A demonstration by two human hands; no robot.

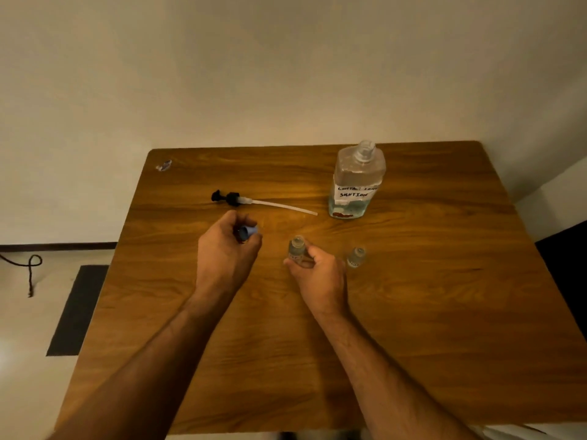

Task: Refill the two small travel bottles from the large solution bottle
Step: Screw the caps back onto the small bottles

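Blue cap (248,231) pinched in our left hand (227,249), right hand (317,274) gripping the uncapped small clear bottle (297,250); pouring from the large clear solution bottle (357,181) probably comes next.

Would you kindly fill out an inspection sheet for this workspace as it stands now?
Surface: wooden table, set against a pale wall.
Job's things: large bottle upright, uncapped, labelled; pump lying on the table; two small bottles, one held, the other standing to its right.
Clutter: small wrapper-like scrap at the far left corner.
Grippers: left hand holds a blue cap; right hand grips the open small bottle.
Cables: dark cord on the floor, left.
Surroundings: dark mat on the floor.
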